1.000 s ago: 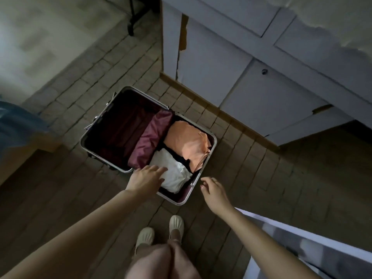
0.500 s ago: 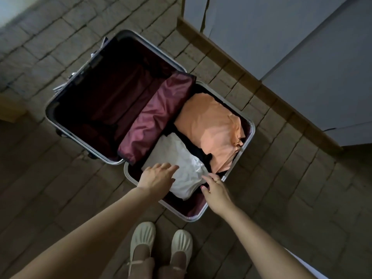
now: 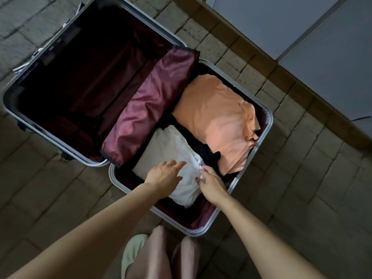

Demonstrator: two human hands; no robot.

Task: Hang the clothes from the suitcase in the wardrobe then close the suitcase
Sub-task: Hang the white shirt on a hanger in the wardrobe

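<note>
The left hand (image 3: pixel 164 175) lies flat and open on the white folded top (image 3: pixel 171 156), and the right hand (image 3: pixel 211 181) pinches its right edge in the suitcase (image 3: pixel 267 125)

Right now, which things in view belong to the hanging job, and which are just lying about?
Job:
- suitcase, open on the floor
- white garment, left hand flat on it, right hand pinching its edge
- orange garment
- black garment
- wardrobe

Lying about:
- maroon divider flap
- shoe
- tiled floor
</note>
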